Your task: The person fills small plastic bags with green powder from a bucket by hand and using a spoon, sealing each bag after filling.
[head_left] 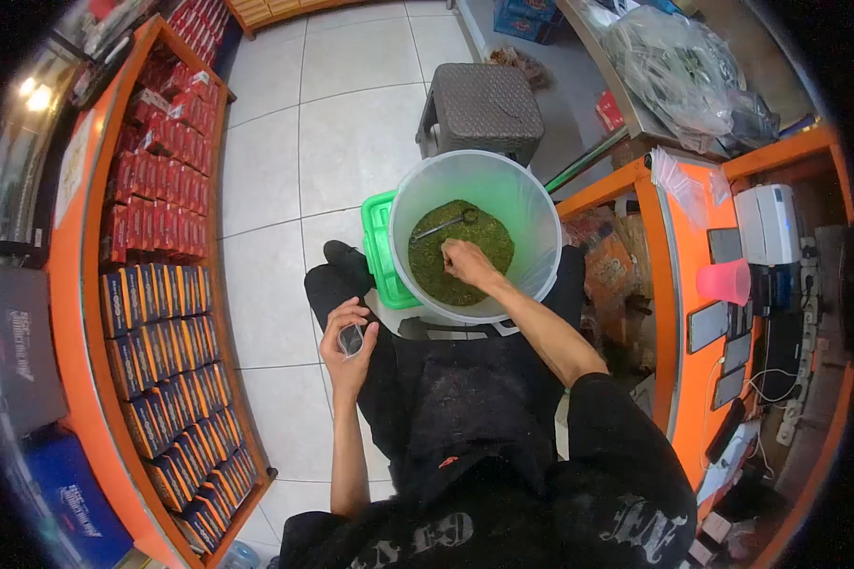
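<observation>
A big translucent tub (538, 204) stands between my knees, with crushed dried green herb (455, 284) in its bottom. Down inside it, my right hand (470, 264) is at the herb, fingers curled together; whatever is in them is hidden. On the herb just beyond that hand lies a metal tool (438, 228) with a ring-like end. My left hand (349, 346), held over my left thigh, grips a small clear plastic bag (351, 339) with its mouth upward. I cannot make out its contents. A green lid (381, 254) leans against the tub's left side.
Orange shelves (90, 284) on the left hold rows of small boxes (166, 313). A grey woven stool (484, 104) is beyond the tub. The orange counter (688, 341) on the right carries phones (708, 325), a pink cup (724, 283) and a white printer (767, 225). Plastic bags (674, 71) lie at the upper right.
</observation>
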Tool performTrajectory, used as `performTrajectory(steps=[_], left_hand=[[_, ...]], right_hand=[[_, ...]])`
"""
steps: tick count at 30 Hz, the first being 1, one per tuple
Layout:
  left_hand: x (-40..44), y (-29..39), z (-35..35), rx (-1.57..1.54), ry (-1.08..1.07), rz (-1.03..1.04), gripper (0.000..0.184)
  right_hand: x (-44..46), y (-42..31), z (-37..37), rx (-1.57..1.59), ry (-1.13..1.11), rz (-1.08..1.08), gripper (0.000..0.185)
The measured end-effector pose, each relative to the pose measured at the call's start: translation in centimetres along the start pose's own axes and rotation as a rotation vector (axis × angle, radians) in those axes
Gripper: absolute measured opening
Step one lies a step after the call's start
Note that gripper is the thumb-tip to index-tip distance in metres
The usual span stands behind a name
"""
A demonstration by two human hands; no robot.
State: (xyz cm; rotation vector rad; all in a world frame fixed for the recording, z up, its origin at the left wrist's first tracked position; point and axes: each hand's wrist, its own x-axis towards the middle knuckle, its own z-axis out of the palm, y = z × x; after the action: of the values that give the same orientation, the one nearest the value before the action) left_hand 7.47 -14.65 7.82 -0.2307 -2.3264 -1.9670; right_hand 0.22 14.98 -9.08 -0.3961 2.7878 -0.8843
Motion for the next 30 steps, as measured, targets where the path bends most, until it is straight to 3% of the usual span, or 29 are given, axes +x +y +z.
performTrajectory(steps=[3, 5, 7, 9, 10, 13, 15, 21, 23, 28, 30], left_hand=[[-0.9, 0.0, 0.2, 0.005, -0.014, 0.002, 0.016], [-1.3, 0.5, 0.7, -0.01, 0.0, -0.028, 0.019], [-1.3, 1.0, 1.1, -0.015, -0.001, -0.023, 0.018], [-1.5, 1.2, 1.2, -0.03, -0.034, 0.001, 0.016], [-1.6, 1.2, 1.3, -0.03, -0.032, 0.001, 0.016], [-1.6, 0.8, 2.0, -0.03, -0.041, 0.002, 0.016], [-1.4, 0.7, 2.7, -0.062, -0.04, -0.008, 0.018], [-0.1, 2.0, 4.6, -0.091, -0.129, 0.038, 0.018], [0.4, 1.8, 5.3, -0.115, -0.139, 0.043, 0.017], [1.9, 1.9, 6.9, -0.126, -0.159, 0.099, 0.017], [2.7, 2.3, 7.5, -0.13, -0.168, 0.126, 0.018]], right_hand=[[-0.1, 0.3, 0.8, -0.123, 0.027, -0.088, 0.009], [-0.4, 1.2, 3.3, -0.111, -0.304, -0.087, 0.011], [-0.6, 0.6, 3.2, -0.066, -0.239, -0.172, 0.013], [0.2, -0.3, 2.8, 0.434, -0.43, 0.114, 0.016], [-0.1, -1.0, 1.8, 0.433, -0.431, 0.112, 0.016], [-0.8, -1.3, -0.4, 0.667, -0.296, 0.162, 0.023], [-1.4, -0.5, -1.5, 0.93, -0.067, 0.251, 0.022], [-3.4, 3.4, -3.9, 0.986, 0.237, 0.455, 0.024], [-3.3, 5.9, -3.4, 1.039, 0.364, 0.616, 0.025], [-4.3, 4.6, -6.5, 1.177, 0.514, 0.669, 0.025], [-4.4, 4.1, -7.5, 1.228, 0.648, 0.579, 0.025]])
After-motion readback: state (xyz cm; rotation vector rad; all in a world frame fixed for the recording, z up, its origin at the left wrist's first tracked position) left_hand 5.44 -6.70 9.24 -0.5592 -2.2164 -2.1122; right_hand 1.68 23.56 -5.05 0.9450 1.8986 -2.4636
